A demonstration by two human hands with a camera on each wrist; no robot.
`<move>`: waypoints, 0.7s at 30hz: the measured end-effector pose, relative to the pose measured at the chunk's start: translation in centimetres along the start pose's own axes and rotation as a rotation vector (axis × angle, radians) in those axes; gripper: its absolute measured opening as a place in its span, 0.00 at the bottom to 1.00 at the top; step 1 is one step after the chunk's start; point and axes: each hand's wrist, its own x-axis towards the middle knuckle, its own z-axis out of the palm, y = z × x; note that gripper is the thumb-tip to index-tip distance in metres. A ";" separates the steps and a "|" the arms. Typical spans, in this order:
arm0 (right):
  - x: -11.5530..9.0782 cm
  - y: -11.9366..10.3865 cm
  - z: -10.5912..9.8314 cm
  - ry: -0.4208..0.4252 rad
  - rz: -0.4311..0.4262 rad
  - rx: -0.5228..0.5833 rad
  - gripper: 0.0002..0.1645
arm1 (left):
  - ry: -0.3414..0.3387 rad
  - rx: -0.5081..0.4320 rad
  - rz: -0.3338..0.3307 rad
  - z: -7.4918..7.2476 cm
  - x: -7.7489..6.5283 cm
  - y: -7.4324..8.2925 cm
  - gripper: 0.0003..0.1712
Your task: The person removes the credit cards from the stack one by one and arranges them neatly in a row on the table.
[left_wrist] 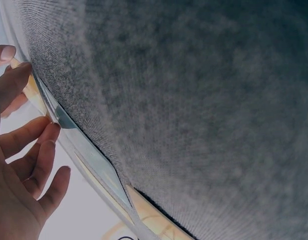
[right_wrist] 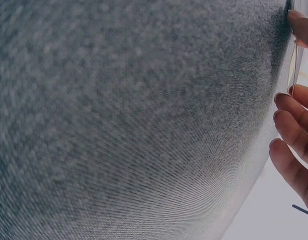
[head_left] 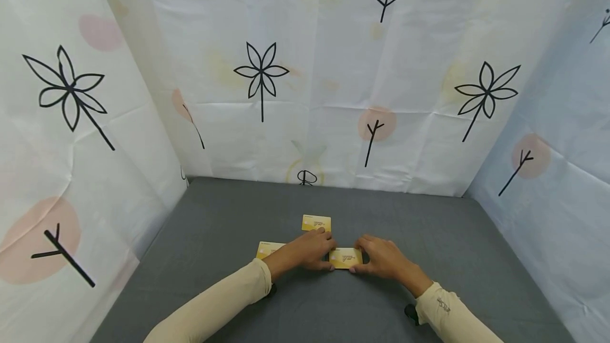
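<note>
Both hands hold a yellow card (head_left: 346, 259) by its opposite short ends, low over the grey table. My left hand (head_left: 311, 249) grips its left end, thumb on the near edge and fingers on the far edge. The right hand (head_left: 385, 258) pinches the right end in the same way. In the left wrist view the card (left_wrist: 32, 92) shows between thumb and fingertips. Only a thin edge of the card (right_wrist: 292, 67) appears in the right wrist view. A second yellow card (head_left: 316, 222) lies just beyond the left hand. Another yellow card (head_left: 268, 249) is partly hidden behind the left forearm.
The grey table (head_left: 229, 210) is enclosed at the back and sides by white cloth (head_left: 324, 68) printed with black flowers, twigs and pastel spots. Dark wrist straps (head_left: 411, 314) show at the sleeve cuffs.
</note>
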 end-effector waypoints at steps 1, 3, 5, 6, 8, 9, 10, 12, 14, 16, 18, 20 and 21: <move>0.0 0.0 0.0 0.002 -0.001 0.000 0.29 | 0.000 -0.001 0.000 0.0 0.0 0.0 0.27; 0.0 -0.1 0.0 0.007 -0.006 0.002 0.29 | 0.000 -0.001 0.000 0.0 0.0 0.0 0.27; 0.0 -0.1 0.0 0.013 -0.012 0.002 0.29 | 0.001 -0.002 0.002 0.0 0.0 0.0 0.27; 0.0 -0.1 0.0 0.015 -0.013 0.002 0.29 | 0.002 -0.004 0.003 0.0 0.0 0.0 0.27; -0.1 -0.1 0.0 0.012 -0.013 0.000 0.28 | 0.002 -0.004 0.004 0.0 0.0 0.0 0.27; -0.1 -0.1 0.0 0.010 -0.012 -0.001 0.28 | 0.001 -0.005 0.004 0.0 0.0 0.0 0.27; -0.1 -0.2 0.0 0.008 -0.008 -0.002 0.28 | 0.000 -0.005 0.004 0.0 0.0 -0.1 0.27; -0.1 -0.1 0.1 0.002 -0.003 -0.003 0.28 | -0.002 -0.006 0.001 0.0 0.0 -0.1 0.27; -0.1 -0.2 0.1 0.003 -0.002 -0.004 0.28 | -0.005 -0.007 -0.001 0.0 0.1 -0.1 0.27; -0.1 -0.2 0.1 0.005 0.002 -0.007 0.27 | -0.008 -0.010 -0.003 0.1 0.1 -0.1 0.27; 0.0 -0.2 0.2 0.008 0.006 -0.009 0.26 | -0.011 -0.013 -0.004 0.1 0.1 -0.1 0.27; 0.0 -0.3 0.1 0.009 0.013 -0.013 0.25 | -0.013 -0.016 -0.004 0.1 0.1 -0.1 0.27; 0.0 -0.3 0.1 0.008 0.016 -0.013 0.25 | -0.013 -0.017 -0.005 0.1 0.1 -0.1 0.27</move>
